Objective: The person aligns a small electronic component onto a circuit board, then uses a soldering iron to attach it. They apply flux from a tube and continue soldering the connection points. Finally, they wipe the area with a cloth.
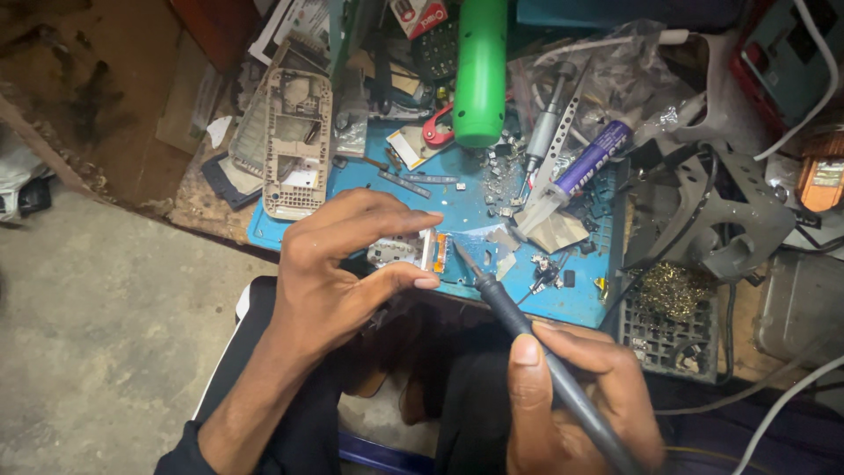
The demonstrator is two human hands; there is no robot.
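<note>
Left hand [330, 281] pinched on the small circuit board [413, 252] at the near edge of the blue mat [466, 207] on the worktop, right hand [576, 396] closed around the soldering iron [527, 339], tip just beside the board; best braced steady, touching only the joint.

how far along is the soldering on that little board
Done: the beige phone shell lies opened on the blue mat, small loose parts scattered around. In hand: the left hand pinches the small circuit board between its fingers, while the right hand brings the soldering iron tip to its edge. Left: the board is still out of the shell.
</note>
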